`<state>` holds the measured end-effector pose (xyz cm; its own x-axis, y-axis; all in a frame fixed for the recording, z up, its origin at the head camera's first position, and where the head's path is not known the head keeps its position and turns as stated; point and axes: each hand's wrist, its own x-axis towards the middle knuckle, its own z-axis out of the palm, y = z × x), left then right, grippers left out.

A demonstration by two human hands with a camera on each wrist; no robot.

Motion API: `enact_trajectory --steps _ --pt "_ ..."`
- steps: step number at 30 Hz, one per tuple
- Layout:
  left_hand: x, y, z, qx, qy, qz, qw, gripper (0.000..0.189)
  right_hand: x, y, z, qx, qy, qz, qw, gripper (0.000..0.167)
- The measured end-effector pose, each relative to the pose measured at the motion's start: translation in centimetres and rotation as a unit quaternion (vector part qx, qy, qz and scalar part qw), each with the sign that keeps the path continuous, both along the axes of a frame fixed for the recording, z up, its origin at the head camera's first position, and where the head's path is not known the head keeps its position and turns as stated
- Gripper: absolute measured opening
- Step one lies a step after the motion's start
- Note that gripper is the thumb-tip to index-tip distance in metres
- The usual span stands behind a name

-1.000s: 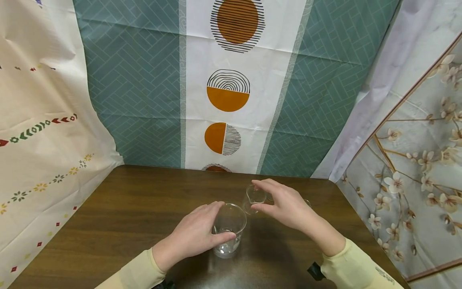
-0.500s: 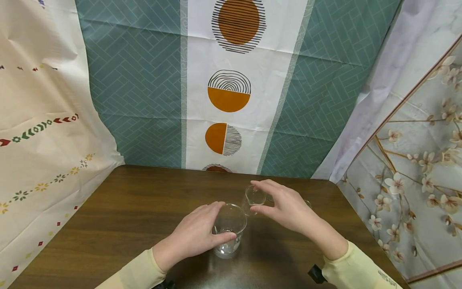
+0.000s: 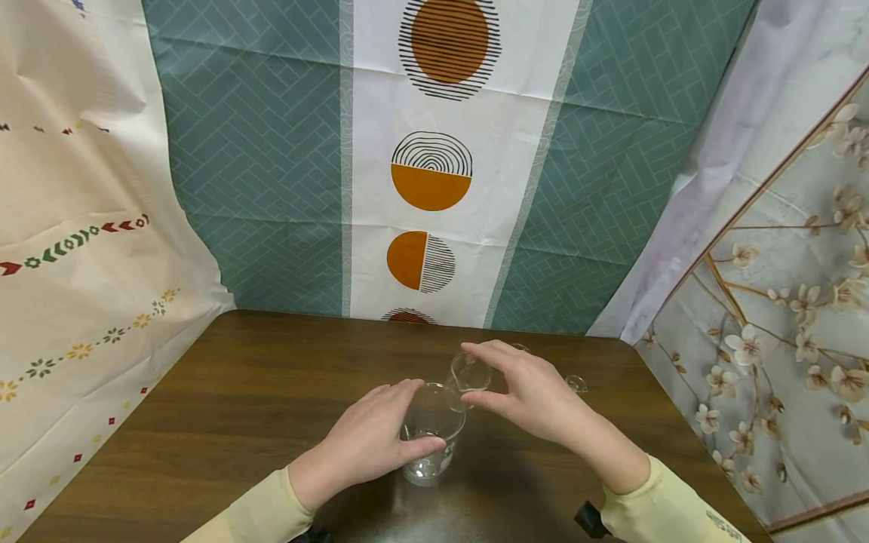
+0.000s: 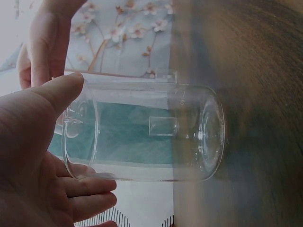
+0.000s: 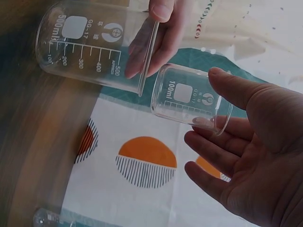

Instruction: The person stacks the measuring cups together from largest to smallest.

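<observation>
My left hand (image 3: 370, 437) grips a large clear glass beaker (image 5: 80, 42) near its rim, thumb on one side and fingers on the other. The beaker stands upright on the table and is marked 500ml. My right hand (image 3: 526, 385) pinches a smaller glass beaker (image 5: 184, 94), marked 100ml, by its upper part between thumb and fingers. In the head view the small beaker is held off the table, at the far right side of the large beaker's rim and overlapping it.
Two small glass vessels stand farther back on the brown wooden table (image 3: 285, 377): one glass vessel (image 3: 575, 384) right of my right hand, another glass vessel (image 3: 520, 348) partly hidden behind it. Patterned cloths (image 3: 258, 188) hang at the back and both sides.
My right hand has moved a little left with the small beaker, closer to the large one. More of the glass vessels behind it shows. The left hand stays in place.
</observation>
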<state>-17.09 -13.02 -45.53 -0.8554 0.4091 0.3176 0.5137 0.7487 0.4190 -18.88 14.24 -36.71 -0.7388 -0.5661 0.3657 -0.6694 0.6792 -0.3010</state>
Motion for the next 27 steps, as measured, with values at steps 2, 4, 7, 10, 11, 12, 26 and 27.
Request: enact_trajectory --steps 2,4,7,10,11,12,26,27 --pt "0.0 0.0 0.0 -0.001 -0.006 0.001 1.0 0.085 0.0 -0.2 -0.1 0.0 0.0 0.003 1.0 0.07" --pt "0.0 0.0 0.0 -0.001 -0.01 0.001 1.0 0.086 0.1 -0.4 -0.1 0.001 0.002 0.006 1.0 0.069" --pt "0.0 0.0 0.1 -0.002 -0.013 -0.002 0.9999 0.09 0.1 -0.7 -0.2 0.003 0.004 0.012 0.9999 0.07" --pt "0.0 -0.1 0.1 -0.003 -0.015 -0.003 0.9999 0.092 0.2 -0.9 -0.3 0.003 0.002 0.018 0.9998 0.07" --pt "0.0 -0.1 0.1 -0.004 -0.015 -0.004 0.9999 0.092 0.2 -1.0 -0.3 0.004 0.0 0.019 0.9998 0.07" --pt "0.0 -0.1 0.1 -0.005 -0.015 -0.003 0.9999 0.091 0.3 -1.1 -0.4 0.004 -0.001 0.021 0.9998 0.07" --pt "0.1 0.0 0.3 -0.008 -0.013 -0.004 0.9999 0.095 0.2 -1.9 -1.5 0.016 -0.014 0.041 0.9989 0.068" --pt "0.1 -0.1 0.3 -0.008 -0.014 -0.004 0.9999 0.096 0.2 -1.9 -1.6 0.018 -0.015 0.041 0.9989 0.068"
